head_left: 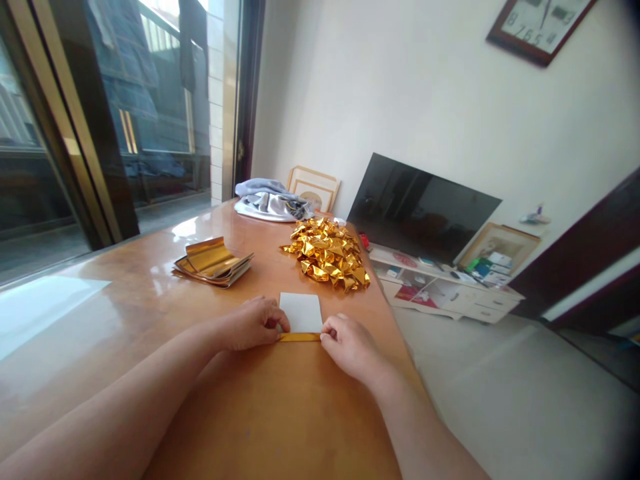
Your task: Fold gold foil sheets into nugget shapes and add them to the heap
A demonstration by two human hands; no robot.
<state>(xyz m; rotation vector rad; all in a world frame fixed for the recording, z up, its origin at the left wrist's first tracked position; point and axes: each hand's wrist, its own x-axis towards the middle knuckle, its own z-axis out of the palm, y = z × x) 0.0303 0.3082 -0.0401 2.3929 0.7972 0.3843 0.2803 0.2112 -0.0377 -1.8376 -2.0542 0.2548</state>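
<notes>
We find foil sheet flat on desk, white side up, gold near edge folded over. Left hand and right hand pinch its two ends. Foil stack and crumpled foil pile lie beyond, apart.

left hand and right hand cover the gold strip ends
</notes>
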